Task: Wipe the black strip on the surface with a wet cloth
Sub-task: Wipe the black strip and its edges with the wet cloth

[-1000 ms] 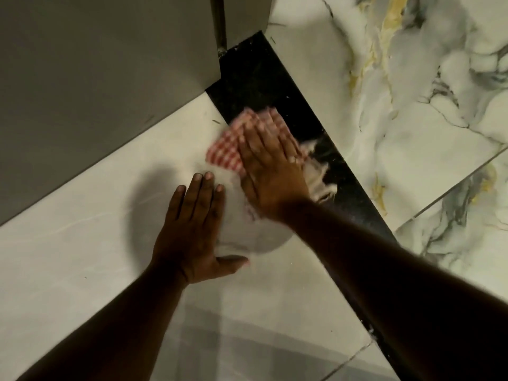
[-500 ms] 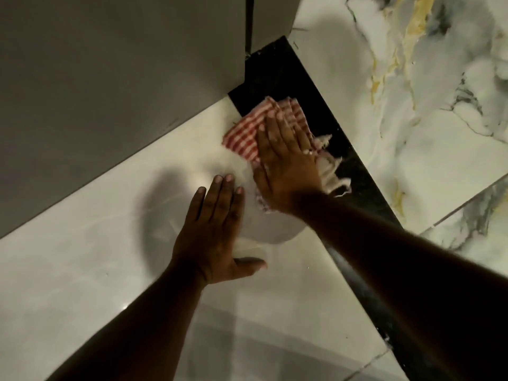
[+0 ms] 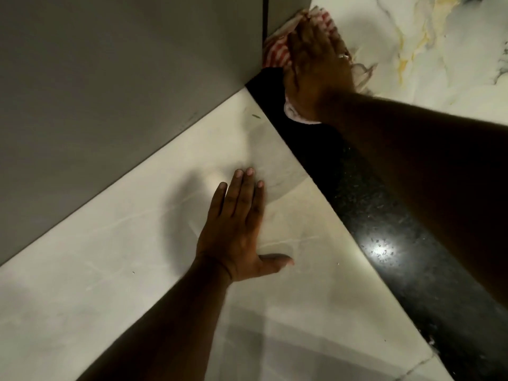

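Observation:
A glossy black speckled strip (image 3: 384, 237) runs diagonally across the floor from the upper middle to the lower right, between cream tile and veined marble. My right hand (image 3: 316, 67) presses flat on a red-and-white checked cloth (image 3: 275, 53) at the strip's far end, tight against the grey wall corner. The hand covers most of the cloth; its frayed white edge pokes out to the right. My left hand (image 3: 236, 229) lies flat on the cream tile (image 3: 137, 270) left of the strip, fingers spread, holding nothing.
A grey wall panel (image 3: 110, 92) with a dark vertical seam (image 3: 265, 23) fills the upper left and meets the floor along a diagonal edge. White marble with gold and grey veins (image 3: 426, 50) lies right of the strip. A bright light glare shows on the strip.
My right hand has pushed the cloth up along the strip, from its middle to the far end at the wall corner. My left hand has stayed planted on the cream tile.

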{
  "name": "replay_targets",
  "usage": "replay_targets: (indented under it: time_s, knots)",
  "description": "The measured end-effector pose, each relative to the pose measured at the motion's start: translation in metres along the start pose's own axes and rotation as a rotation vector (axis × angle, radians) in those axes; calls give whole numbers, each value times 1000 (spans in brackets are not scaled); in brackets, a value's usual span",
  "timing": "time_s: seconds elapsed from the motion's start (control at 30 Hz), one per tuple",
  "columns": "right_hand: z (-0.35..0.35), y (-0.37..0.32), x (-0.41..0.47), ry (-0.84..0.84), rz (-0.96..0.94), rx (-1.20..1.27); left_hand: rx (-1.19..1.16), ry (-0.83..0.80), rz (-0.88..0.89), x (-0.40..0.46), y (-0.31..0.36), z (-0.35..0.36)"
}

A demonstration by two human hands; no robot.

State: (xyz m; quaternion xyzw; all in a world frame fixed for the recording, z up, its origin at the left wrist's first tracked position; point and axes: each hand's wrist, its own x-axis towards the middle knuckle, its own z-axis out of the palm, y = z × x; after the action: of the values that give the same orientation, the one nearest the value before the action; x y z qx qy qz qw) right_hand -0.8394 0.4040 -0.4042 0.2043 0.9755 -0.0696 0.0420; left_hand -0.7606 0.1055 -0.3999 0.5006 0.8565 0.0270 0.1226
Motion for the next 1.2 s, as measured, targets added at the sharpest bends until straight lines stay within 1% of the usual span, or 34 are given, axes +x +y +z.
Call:
replay_targets:
  time_s: [0.07,0.13,0.17,0.2,0.23,0.27,0.3,0.37,0.4,0.43,0.47,0.5,0.57,0.6,0.63,0.67,0.7,0.73,0.77,0.8,0.87,0.9,0.93,0.97,1.0,1.13,1.17,1.2]
  knots:
    - [3,-12,2,23,165,29,7,-30,-4,1,0,-2]
    - [6,-24,2,63,388,121,13,-49,-7,1,0,-2]
    - [7,-31,1,66,445,128,17,-54,-10,1,0,-2]
    - [7,-37,-2,46,452,128,18,-55,-10,1,0,-2]
    - [5,-39,-9,18,401,115,17,-52,-7,2,0,-2]
    - [4,-38,-21,-24,281,84,16,-44,-3,2,0,-2]
    - [5,-34,-35,-44,107,59,16,-36,0,1,1,-1]
    - [0,-4,-60,-115,-303,-3,11,-3,8,1,1,-1]
    - [-7,16,-63,-142,-454,-23,9,5,6,1,1,0]
    - [-9,29,-58,-132,-513,-35,11,6,3,1,0,0]
    - [-9,34,-52,-110,-466,-36,13,2,-1,2,0,0]
    - [-6,30,-43,-90,-327,-26,16,-5,-3,1,0,0]
    - [-2,-1,-21,-46,100,39,20,-23,-2,1,1,0]
    - [-2,-19,-11,-38,310,118,21,-26,2,1,1,1]
    - [-2,-37,-4,-41,462,198,20,-25,5,1,1,1]
    - [0,-49,-1,-35,528,242,19,-25,9,1,0,2]
    - [3,-57,-5,-16,506,230,23,-27,10,1,-1,3]
    - [5,-59,-15,-12,417,199,28,-31,7,1,-1,3]
    - [6,-56,-31,-34,272,162,28,-43,2,1,-1,2]
    - [7,-50,-49,-57,84,120,28,-51,-4,1,-1,1]
    - [1,-17,-75,-139,-302,24,17,-22,2,1,1,0]
    - [-2,0,-77,-177,-430,-15,20,-18,4,1,1,0]
    - [-5,11,-75,-175,-473,-41,22,-22,3,1,1,0]
    - [-7,17,-72,-154,-442,-53,22,-33,1,1,0,1]
    - [-5,16,-68,-136,-343,-39,23,-44,-1,1,-1,1]
    - [4,-21,-42,-11,286,135,45,-80,-1,1,-2,3]
    - [5,-32,-36,10,410,180,47,-85,-4,1,-2,3]
    - [5,-42,-35,18,479,209,49,-87,-8,2,-3,4]
